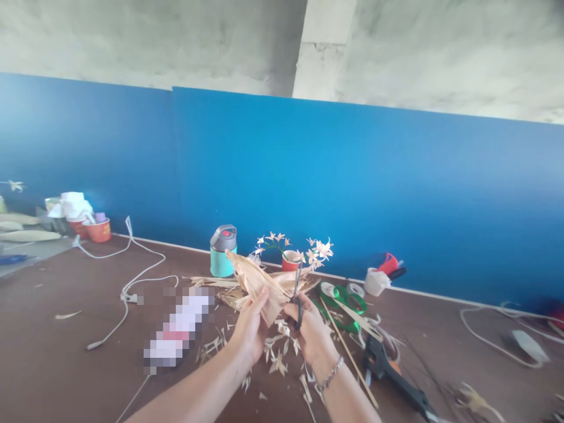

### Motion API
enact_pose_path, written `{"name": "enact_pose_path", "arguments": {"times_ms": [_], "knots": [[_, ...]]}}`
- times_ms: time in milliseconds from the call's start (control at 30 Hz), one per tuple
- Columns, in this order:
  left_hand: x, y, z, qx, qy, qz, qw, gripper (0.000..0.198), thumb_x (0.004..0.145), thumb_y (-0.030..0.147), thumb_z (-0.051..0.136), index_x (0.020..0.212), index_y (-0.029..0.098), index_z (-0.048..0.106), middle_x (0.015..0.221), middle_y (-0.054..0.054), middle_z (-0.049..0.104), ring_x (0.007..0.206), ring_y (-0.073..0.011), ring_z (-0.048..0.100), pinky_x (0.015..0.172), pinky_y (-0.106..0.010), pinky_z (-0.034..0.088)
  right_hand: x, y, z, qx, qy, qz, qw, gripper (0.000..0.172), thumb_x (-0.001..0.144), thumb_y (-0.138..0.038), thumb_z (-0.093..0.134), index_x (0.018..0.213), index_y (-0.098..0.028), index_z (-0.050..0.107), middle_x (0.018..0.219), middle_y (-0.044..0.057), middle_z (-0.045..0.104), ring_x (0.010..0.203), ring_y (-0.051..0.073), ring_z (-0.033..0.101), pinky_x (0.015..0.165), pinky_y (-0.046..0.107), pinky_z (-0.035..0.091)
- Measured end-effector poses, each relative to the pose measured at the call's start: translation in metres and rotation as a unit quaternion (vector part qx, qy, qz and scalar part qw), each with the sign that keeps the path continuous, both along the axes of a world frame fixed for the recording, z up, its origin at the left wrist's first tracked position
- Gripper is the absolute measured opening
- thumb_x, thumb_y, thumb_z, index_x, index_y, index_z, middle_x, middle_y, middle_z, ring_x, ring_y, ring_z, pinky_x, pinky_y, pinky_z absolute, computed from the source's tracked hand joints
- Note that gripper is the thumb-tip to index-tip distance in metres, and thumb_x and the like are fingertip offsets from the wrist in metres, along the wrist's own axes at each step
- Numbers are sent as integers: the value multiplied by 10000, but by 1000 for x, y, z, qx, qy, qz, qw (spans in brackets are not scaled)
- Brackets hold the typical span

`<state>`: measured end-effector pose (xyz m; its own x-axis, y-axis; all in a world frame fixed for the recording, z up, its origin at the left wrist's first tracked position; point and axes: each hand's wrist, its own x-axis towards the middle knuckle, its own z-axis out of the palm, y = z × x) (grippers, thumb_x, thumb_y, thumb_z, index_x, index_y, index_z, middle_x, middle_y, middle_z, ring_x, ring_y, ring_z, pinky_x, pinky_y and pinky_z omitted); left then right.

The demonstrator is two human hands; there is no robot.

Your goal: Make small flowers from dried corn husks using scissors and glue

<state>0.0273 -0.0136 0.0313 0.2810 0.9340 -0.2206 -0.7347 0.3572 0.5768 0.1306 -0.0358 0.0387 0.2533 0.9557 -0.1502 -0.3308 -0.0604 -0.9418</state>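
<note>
Left hand [249, 332] pinched the husk [255, 279] near its lower end, thumb on top, fingers curled under. Husk was tilted, tip pointing up-left. Right hand [311, 332] was closed round the handles of the scissors [298, 294], blades pointing up, against the husk's right edge. Couldn't tell if the blades were open. Bracelet [329, 375] sat on the right wrist. Both hands were held above the table [57, 364], close together.

Scraps [277, 358] lay on the table right under the hands. Stick [348, 352] ran diagonally just right of the right wrist; glue gun [388, 367] lay beside it. Green tape rolls [348, 299] sat just beyond the right hand. Behind the husk: teal bottle [222, 251] to the left, red cup [289, 260] holding pale flowers [319, 249] to the right. White cable [132, 282] snaked across the table's left part, well apart from the hands. Blue wall [352, 194] stood at the table's far edge.
</note>
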Motion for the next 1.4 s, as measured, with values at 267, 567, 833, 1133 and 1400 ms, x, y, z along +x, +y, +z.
{"name": "enact_pose_path", "arguments": {"times_ms": [267,567,833,1133,1400], "knots": [[0,1,-2,26,8,-1,1000,313,665,311,739,899,123,648,828,-96,732,759,-236,689,692,-304,516,1,-1,1,-22,-14,8,1000,294,532,-217,717,712,-188,486,493,-72,485,437,63,396,375,164,240],[-14,20,3,31,102,101,989,363,571,262,786,883,141,647,705,-59,719,655,-212,677,619,-290,501,20,-3,18,38,-173,30,984,286,606,-285,711,834,-171,580,514,-63,499,483,82,447,444,189,334],[-19,30,2,57,142,101,983,291,562,290,777,760,111,662,569,-34,676,525,-171,627,535,-261,467,43,-11,25,-67,-325,303,894,249,680,-333,654,823,-129,644,455,-31,562,372,73,467,382,176,360],[-20,29,2,72,149,71,984,366,557,315,781,839,103,686,636,-72,705,602,-216,658,582,-290,481,46,-9,20,-94,-330,308,887,173,674,-278,635,773,-138,656,426,-43,556,347,67,472,362,157,375],[-19,30,5,33,145,50,988,303,585,269,757,823,112,657,606,-54,688,549,-199,649,544,-283,481,50,-11,18,-72,-298,326,894,203,674,-319,657,772,-142,666,428,-40,562,358,71,485,367,157,379]]}}
